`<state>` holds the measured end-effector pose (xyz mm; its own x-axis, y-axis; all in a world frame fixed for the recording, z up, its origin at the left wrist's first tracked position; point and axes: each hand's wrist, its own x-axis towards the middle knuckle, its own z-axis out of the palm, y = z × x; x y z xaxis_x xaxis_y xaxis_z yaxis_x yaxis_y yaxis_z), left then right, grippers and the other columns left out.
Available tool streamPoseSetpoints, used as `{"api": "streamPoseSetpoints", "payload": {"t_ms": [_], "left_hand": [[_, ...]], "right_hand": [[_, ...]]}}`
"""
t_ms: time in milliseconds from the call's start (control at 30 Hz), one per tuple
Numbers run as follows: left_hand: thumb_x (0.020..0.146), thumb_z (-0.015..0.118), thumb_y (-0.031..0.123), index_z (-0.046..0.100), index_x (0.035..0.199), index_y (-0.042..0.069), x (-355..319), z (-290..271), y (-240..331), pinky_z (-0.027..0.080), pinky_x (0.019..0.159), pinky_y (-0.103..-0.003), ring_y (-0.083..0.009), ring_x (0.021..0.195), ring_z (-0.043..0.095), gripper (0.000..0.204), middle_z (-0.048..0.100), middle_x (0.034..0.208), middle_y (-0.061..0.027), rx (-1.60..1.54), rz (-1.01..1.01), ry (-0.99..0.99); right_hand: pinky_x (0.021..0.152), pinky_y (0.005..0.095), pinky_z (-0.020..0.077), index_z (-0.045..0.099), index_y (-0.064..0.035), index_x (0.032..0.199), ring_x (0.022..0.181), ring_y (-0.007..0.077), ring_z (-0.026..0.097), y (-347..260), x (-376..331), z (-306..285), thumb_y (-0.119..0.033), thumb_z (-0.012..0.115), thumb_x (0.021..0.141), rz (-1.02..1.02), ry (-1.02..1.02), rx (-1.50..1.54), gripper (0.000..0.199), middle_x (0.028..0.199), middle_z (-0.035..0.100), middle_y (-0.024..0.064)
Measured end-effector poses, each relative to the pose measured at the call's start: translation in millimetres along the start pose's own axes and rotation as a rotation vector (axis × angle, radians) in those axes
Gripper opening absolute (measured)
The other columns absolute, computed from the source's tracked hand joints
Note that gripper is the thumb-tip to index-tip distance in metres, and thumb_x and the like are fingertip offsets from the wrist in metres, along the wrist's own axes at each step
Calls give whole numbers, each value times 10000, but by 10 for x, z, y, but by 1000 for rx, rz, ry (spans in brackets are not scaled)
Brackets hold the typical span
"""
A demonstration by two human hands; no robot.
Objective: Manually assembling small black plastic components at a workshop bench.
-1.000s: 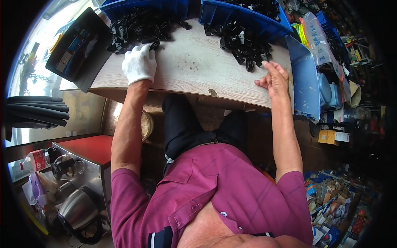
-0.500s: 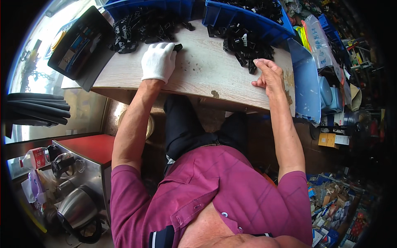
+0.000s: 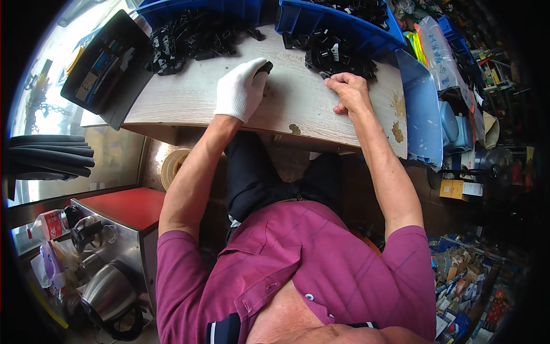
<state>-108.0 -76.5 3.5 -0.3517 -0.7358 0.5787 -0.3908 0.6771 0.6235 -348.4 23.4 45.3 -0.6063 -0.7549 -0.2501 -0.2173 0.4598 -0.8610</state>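
My left hand (image 3: 240, 89), in a white glove, rests on the pale wooden table (image 3: 189, 106) and grips a small black part (image 3: 265, 67) at its fingertips. My bare right hand (image 3: 348, 92) lies on the table with fingers curled, touching the near edge of a heap of black plastic parts (image 3: 332, 54). A second, wider heap of black parts (image 3: 195, 40) lies left of the gloved hand, apart from it. Whether the right hand holds a part is hidden by its fingers.
Blue bins (image 3: 338, 20) line the table's far side and a blue tray (image 3: 421, 109) stands at its right end. A black case (image 3: 106, 66) leans at the left edge. Below left are a red-topped cabinet (image 3: 123, 209), kettles (image 3: 112, 295) and black hoses (image 3: 51, 155).
My gloved left hand has slid right across the table, toward the middle, and now has a black part at its fingertips. My right hand has moved up to the heap of parts.
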Motion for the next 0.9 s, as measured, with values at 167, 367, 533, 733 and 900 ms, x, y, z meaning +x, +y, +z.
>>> {"api": "streamPoseSetpoints", "payload": {"t_ms": [167,367,533,733,900], "left_hand": [[925,656,91,680,1181,-29,-68,377,332,546,868,-297,-218,927,727,284,742,1084,-170,-623,-373,91],[927,630,67,689,1197,-42,5,589,625,549,845,-281,-130,930,669,297,729,1101,-105,-876,-458,53],[933,651,71,698,1197,-27,2,440,550,550,868,-297,-169,970,691,285,745,1090,-125,-740,-393,-136],[884,637,82,730,1090,65,11,325,405,564,817,-408,-378,927,687,226,721,1006,-165,-256,72,-236],[902,627,104,725,1097,90,36,169,239,554,832,-403,-332,958,688,219,730,1028,-121,-36,286,-292]], "right_hand": [[486,325,574,696,-32,994,383,89,473,32,-185,35,-223,806,857,20,-88,279,260,597,564,-15],[399,227,333,721,-5,934,424,13,363,167,-347,383,-163,803,877,-177,-227,537,186,605,563,-62],[425,228,320,679,-15,1050,454,36,420,204,-289,382,-127,816,848,-180,-198,478,268,647,610,-22],[419,244,412,692,-10,1131,467,88,531,-34,-285,368,-31,717,837,-154,-351,212,296,755,687,44],[373,271,439,688,-1,1100,401,98,511,-157,-372,456,-55,722,825,-105,-293,75,282,706,674,38]]}}
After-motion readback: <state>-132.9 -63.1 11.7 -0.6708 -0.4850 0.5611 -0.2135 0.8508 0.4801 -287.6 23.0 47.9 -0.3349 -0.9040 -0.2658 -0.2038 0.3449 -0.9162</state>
